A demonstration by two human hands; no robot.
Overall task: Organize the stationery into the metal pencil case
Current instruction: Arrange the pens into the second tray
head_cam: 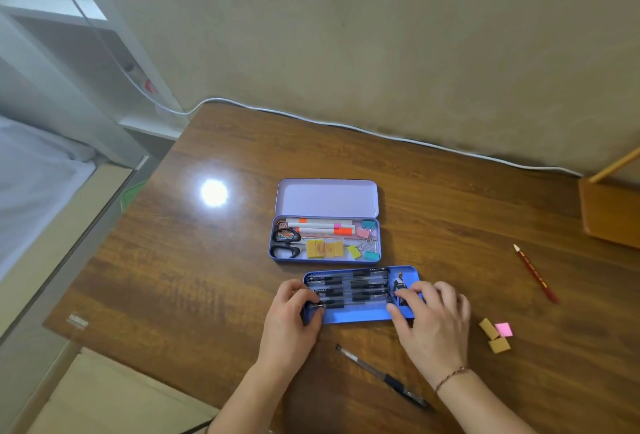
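The metal pencil case (273, 250) lies open mid-table, its lid (325, 196) flat behind it. Inside are highlighters (322, 225), black scissors (285, 243), yellow erasers, sticky notes and binder clips. In front lies a blue tray (356, 317) with several black pens (349, 289) laid in rows. My left hand (294, 315) grips the tray's left end, fingers curled over the pens. My right hand (429, 319) holds the tray's right end, fingers on top and thumb at the front edge.
A loose black pen (382, 376) lies near the front edge between my arms. A red pencil (536, 274) lies to the right. Two tan erasers (493, 336) and a pink note (504, 329) sit right of my right hand. A white cable (381, 133) runs along the wall.
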